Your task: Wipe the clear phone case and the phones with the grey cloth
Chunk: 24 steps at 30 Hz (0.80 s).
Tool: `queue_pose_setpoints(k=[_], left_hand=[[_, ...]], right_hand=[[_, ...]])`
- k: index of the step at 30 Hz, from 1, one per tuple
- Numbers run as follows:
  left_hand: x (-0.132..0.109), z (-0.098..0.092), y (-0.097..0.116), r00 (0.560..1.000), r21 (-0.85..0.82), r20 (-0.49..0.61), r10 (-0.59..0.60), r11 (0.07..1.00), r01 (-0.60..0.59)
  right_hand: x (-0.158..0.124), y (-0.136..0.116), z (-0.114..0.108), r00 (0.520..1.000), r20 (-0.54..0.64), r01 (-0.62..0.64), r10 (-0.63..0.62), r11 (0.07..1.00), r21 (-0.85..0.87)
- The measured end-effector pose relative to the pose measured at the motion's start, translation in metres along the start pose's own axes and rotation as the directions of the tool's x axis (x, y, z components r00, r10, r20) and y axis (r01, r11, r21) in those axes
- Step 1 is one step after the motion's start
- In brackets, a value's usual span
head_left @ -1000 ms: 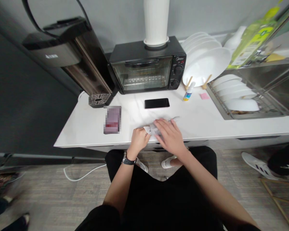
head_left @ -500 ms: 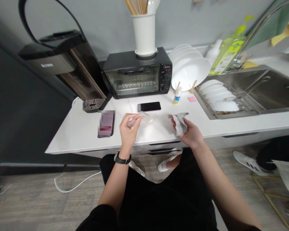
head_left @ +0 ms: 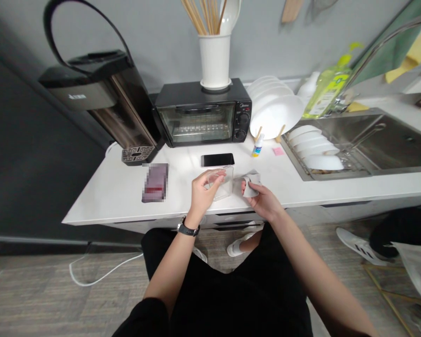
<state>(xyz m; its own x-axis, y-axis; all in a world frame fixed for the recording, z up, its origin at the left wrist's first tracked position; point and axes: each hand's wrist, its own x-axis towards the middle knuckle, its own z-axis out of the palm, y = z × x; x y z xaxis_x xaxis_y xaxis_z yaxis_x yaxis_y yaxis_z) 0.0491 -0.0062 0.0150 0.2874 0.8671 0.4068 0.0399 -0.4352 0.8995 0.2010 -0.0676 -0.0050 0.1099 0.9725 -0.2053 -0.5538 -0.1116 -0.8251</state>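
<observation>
My left hand [head_left: 207, 186], with a black-strapped watch at its wrist, grips a clear plastic box-like piece [head_left: 226, 189] by its left side. The see-through piece is held just above the front of the white counter [head_left: 101, 196]. To its right, my right hand [head_left: 261, 199] is closed on a light grey cloth [head_left: 252, 186], which is folded over the fingers. A small gap separates the cloth from the clear piece. Just behind the left hand a dark-screened phone [head_left: 217, 160] lies flat on the counter.
A purple pouch-like item [head_left: 156, 182], partly pixelated, lies left. Behind stand a water dispenser [head_left: 126, 121], a toaster oven [head_left: 199, 124] and racked plates [head_left: 277, 114]. A small spray bottle [head_left: 257, 146] and pink packet [head_left: 278, 151] sit near the sink [head_left: 389, 159]. Another person's shoe [head_left: 358, 245] shows right.
My left hand has moved right with the clear piece, which is now turned more toward the camera. My right hand has come left with the cloth, so both hands are closer together.
</observation>
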Motion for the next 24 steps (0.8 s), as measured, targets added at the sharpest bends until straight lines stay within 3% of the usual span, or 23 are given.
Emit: queue_pose_setpoints(k=[5, 7, 9, 12, 13, 15, 17, 20, 22, 24], left_hand=[[0.000, -0.003, 0.008, 0.998, 0.012, 0.061, 0.012, 1.000, -0.012], [0.000, -0.006, 0.011, 0.996, 0.056, 0.087, 0.020, 0.998, -0.025], [0.000, -0.010, 0.013, 0.995, 0.103, 0.088, 0.046, 0.993, -0.055], [0.000, -0.013, 0.014, 0.994, 0.158, 0.059, 0.094, 0.982, -0.103], [0.000, -0.013, 0.014, 0.993, 0.169, 0.049, 0.108, 0.979, -0.115], [0.001, -0.012, 0.013, 0.991, 0.179, 0.032, 0.130, 0.975, -0.134], [0.004, -0.009, 0.011, 0.989, 0.166, 0.020, 0.144, 0.975, -0.146], [0.009, -0.006, 0.004, 0.988, 0.141, -0.008, 0.155, 0.978, -0.152], [0.013, -0.005, -0.001, 0.988, 0.136, -0.031, 0.154, 0.980, -0.148], [0.015, -0.004, -0.006, 0.988, 0.131, -0.051, 0.147, 0.982, -0.139]], right_hand=[[-0.004, -0.004, -0.009, 1.000, 0.013, 0.013, -0.010, 0.966, -0.259], [-0.008, -0.010, -0.018, 0.997, -0.026, 0.055, -0.072, 0.912, -0.408], [-0.013, -0.016, -0.026, 0.966, -0.115, 0.090, -0.232, 0.718, -0.691], [-0.022, -0.022, -0.032, 0.872, -0.119, -0.006, -0.475, 0.233, -0.972], [-0.025, -0.023, -0.031, 0.860, -0.095, -0.026, -0.502, 0.144, -0.989], [-0.029, -0.023, -0.028, 0.849, -0.039, 0.004, -0.527, 0.081, -0.997], [-0.030, -0.021, -0.023, 0.832, 0.016, 0.104, -0.554, 0.129, -0.986], [-0.027, -0.021, -0.022, 0.820, 0.026, 0.235, -0.572, 0.294, -0.927], [-0.024, -0.022, -0.025, 0.834, -0.024, 0.261, -0.551, 0.433, -0.862], [-0.021, -0.025, -0.031, 0.886, -0.099, 0.248, -0.453, 0.643, -0.724]])
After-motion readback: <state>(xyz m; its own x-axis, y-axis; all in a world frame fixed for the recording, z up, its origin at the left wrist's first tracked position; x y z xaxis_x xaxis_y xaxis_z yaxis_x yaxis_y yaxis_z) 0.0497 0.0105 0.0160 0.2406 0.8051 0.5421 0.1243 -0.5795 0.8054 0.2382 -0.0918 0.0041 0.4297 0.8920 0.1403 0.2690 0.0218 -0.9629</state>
